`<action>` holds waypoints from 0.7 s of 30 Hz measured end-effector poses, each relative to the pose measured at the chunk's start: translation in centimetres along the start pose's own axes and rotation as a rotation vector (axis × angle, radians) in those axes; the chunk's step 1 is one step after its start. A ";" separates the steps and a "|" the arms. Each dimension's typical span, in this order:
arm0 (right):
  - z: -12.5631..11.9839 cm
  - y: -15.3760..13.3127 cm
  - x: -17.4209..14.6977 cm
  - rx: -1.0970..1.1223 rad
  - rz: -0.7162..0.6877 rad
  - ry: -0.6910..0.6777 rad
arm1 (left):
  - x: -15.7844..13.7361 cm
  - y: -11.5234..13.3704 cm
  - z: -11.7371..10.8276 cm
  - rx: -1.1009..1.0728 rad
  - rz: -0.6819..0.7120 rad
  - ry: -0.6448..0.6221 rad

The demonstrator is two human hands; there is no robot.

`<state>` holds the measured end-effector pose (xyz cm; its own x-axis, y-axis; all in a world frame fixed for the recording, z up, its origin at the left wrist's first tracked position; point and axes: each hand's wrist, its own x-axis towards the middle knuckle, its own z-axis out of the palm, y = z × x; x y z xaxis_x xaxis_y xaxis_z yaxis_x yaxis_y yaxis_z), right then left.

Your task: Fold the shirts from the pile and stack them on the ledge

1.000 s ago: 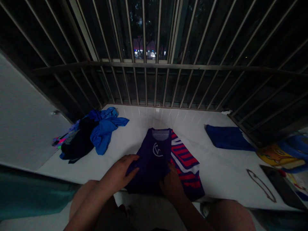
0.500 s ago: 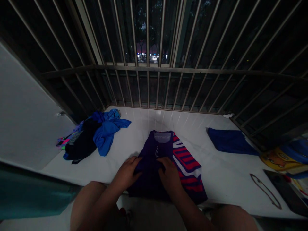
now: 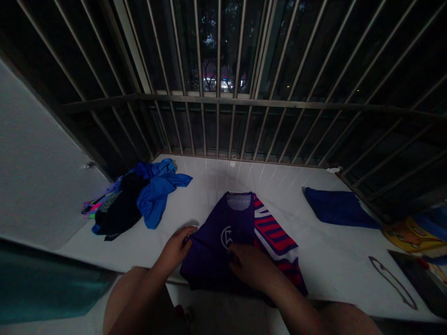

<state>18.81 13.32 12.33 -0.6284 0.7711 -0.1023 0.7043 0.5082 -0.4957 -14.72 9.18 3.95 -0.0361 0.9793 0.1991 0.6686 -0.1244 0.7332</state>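
A purple shirt (image 3: 213, 246) lies on the white ledge in front of me, its neckline pointing away. It has a pale round logo on the chest and a red, white and purple striped sleeve on the right, folded down along the body. My left hand (image 3: 178, 244) pinches the shirt's left edge, drawing small creases in the fabric. My right hand (image 3: 253, 267) rests on the chest just below the logo, fingers curled in against the cloth; its fingertips are partly in shadow. The shirt's lower edge reaches the ledge's front.
A heap of blue and black clothes (image 3: 139, 200) lies on the left. To the right are a folded dark blue cloth (image 3: 340, 208), a yellow and blue item (image 3: 415, 232), a thin cord loop (image 3: 393, 283) and a dark flat object (image 3: 419, 274). Metal bars (image 3: 223, 100) stand behind the white ledge (image 3: 209, 174).
My left hand has moved left to the shirt's edge and gripped it. My right hand has shifted slightly lower, its fingers more curled. The chest logo is now uncovered.
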 end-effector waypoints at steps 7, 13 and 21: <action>-3.0 0.2 15.0 -0.104 0.276 0.234 | 0.3 1.0 -0.4 -0.093 0.027 0.086; -1.6 0.7 20.9 -0.111 0.203 0.251 | 0.5 1.1 -0.3 -0.079 -0.043 0.192; -1.6 0.9 19.4 -0.100 0.148 0.336 | 0.1 1.8 -0.4 0.113 -0.047 0.182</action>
<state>7.79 29.38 11.27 -0.3855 0.9134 0.1307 0.8187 0.4040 -0.4082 -13.87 9.02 5.57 -0.1953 0.9375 0.2881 0.7419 -0.0509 0.6685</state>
